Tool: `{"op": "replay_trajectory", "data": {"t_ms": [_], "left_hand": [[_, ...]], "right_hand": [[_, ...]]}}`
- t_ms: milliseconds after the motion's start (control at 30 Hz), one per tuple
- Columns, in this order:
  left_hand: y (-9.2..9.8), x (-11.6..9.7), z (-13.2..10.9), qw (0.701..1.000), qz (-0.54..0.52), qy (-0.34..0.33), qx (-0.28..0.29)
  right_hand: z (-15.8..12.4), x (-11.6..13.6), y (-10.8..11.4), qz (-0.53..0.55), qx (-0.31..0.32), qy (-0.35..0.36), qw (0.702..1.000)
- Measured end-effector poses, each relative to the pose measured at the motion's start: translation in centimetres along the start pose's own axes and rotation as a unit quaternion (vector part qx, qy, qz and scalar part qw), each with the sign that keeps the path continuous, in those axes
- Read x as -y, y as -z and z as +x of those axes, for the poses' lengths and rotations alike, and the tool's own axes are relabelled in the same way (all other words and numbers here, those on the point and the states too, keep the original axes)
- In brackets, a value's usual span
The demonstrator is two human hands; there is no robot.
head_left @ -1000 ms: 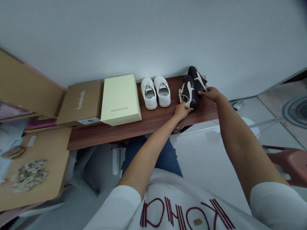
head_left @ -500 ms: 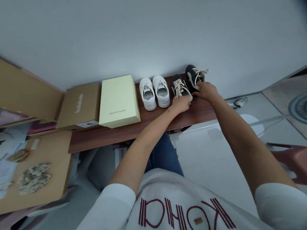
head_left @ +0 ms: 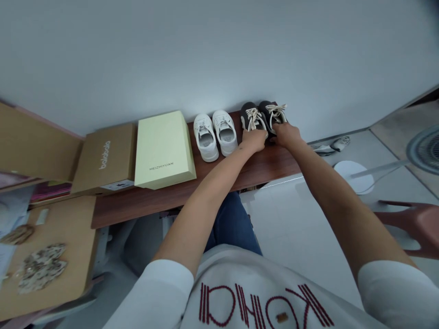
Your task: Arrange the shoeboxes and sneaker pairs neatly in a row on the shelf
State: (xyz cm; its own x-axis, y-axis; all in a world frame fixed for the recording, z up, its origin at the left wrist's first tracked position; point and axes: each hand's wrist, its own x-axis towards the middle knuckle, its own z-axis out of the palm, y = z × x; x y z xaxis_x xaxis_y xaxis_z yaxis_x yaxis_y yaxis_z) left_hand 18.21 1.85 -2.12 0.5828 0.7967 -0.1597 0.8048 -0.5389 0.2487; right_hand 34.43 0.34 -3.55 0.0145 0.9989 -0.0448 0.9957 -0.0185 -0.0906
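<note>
Two dark sneakers with cream laces stand side by side at the right end of a reddish-brown wooden shelf. My left hand is closed on the heel of the left dark sneaker. On the right dark sneaker, my right hand grips the heel, its fingertips partly hidden by the shoe. Left of them sits a pair of white sneakers, a left one and a right one, toes toward the wall.
A pale yellow shoebox and a brown shoebox stand on the shelf's left. A tan desk holds a spotted bow. A fan, a pink stool and more shoes are on the right.
The right dark sneaker has come down and left, and now stands close beside the other one. My right hand moved with it. The view has shifted slightly.
</note>
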Motion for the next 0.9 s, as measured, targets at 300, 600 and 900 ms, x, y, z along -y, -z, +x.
{"op": "replay_trajectory", "data": {"t_ms": [300, 600, 900], "left_hand": [[-0.1, 0.4, 1.2, 1.0, -0.021, 0.02, -0.001], [0.0, 0.8, 2.7, 0.998, -0.052, 0.027, -0.009], [0.1, 0.5, 1.3, 0.999, -0.006, 0.015, -0.049]], "right_hand": [[0.8, 0.6, 0.1, -0.032, 0.003, -0.017, 0.999], [1.4, 0.5, -0.2, -0.033, -0.004, -0.015, 0.999], [1.4, 0.9, -0.4, -0.049, -0.006, -0.004, 0.999]]}}
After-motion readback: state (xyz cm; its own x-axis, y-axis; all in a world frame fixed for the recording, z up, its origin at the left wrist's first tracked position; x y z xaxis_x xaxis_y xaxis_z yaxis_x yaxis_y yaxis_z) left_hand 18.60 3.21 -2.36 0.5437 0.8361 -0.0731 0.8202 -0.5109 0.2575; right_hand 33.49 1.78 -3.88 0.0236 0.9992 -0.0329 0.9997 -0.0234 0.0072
